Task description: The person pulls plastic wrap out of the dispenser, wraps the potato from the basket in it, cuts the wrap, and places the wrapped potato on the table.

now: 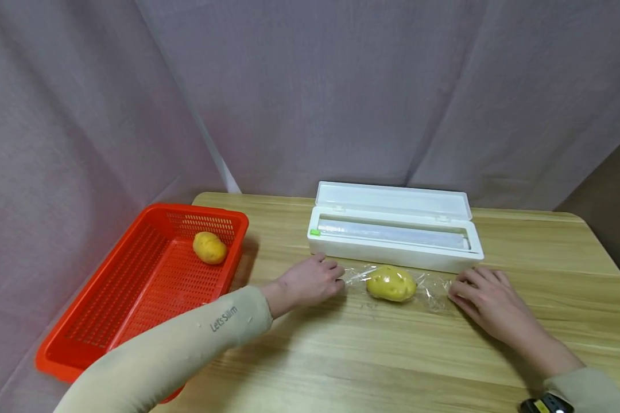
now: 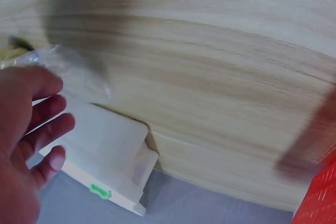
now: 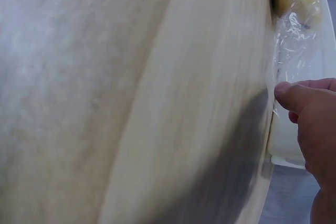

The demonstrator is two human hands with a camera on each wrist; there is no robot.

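A potato (image 1: 391, 283) wrapped in clear cling film (image 1: 431, 289) lies on the wooden table, with film ends spreading out to both sides. At the right end, my right hand (image 1: 488, 301) pinches the film between thumb and index finger; the right wrist view shows the film (image 3: 294, 51) running up to these fingertips. My left hand (image 1: 312, 281) is beside the left end. In the left wrist view its fingers (image 2: 50, 129) are apart and loosely bent, and loose film (image 2: 84, 80) spreads past the thumb. Just behind the potato stands a white cling film box (image 1: 387, 251), lid raised.
A red plastic basket (image 1: 155, 338) stands at the left under my left forearm, with another potato (image 1: 209, 248) inside. The box holds a film roll (image 1: 392, 231) and has a green slider (image 1: 315, 232). Grey curtains (image 1: 341, 103) hang behind the table (image 1: 367, 367).
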